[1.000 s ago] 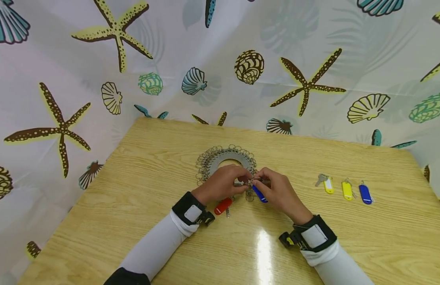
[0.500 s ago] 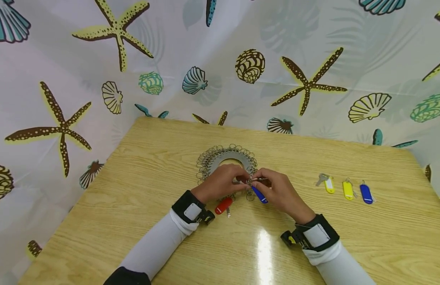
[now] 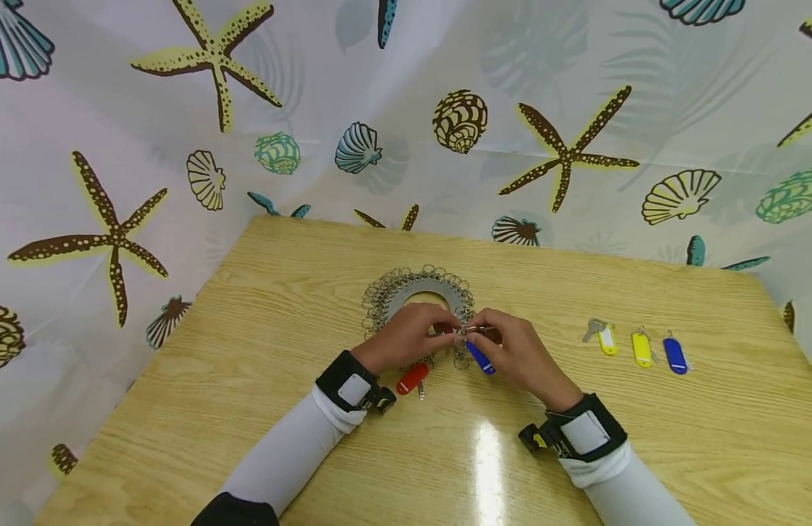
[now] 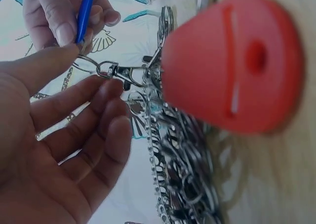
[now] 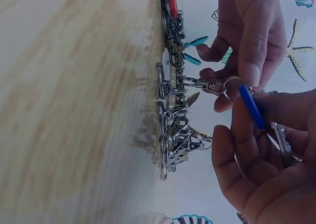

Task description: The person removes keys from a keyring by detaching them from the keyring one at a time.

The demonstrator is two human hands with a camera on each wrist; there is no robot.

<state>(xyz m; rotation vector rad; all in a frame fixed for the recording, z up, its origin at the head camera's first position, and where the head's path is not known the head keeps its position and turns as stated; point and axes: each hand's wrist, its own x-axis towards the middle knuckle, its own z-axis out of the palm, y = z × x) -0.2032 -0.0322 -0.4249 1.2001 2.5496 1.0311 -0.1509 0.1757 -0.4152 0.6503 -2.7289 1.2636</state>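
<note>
Near the table's middle, my left hand [image 3: 415, 332] pinches a split ring [image 5: 230, 89] between thumb and fingers. A swivel clasp [image 4: 126, 74] joins that ring to a grey ring-shaped plate [image 3: 396, 296] hung with many clasps and rings. From the other side my right hand [image 3: 511, 351] grips a blue key tag [image 3: 480, 358], its end right at the split ring. A metal key [image 5: 281, 142] shows under the right thumb in the right wrist view. Just in front of the plate lies a red key tag [image 3: 413, 379] with a small key [image 3: 421, 392] beside it.
On the right of the wooden table [image 3: 281, 438] lie a yellow tag with a white label [image 3: 607, 340] and key, another yellow tag [image 3: 641, 349], and a second blue tag [image 3: 675, 356]. A shell-and-starfish patterned cloth [image 3: 406, 88] stands behind the table.
The hands stay at the same spot, with only small finger shifts at the split ring and blue tag. The plate and the other tags lie as before.
</note>
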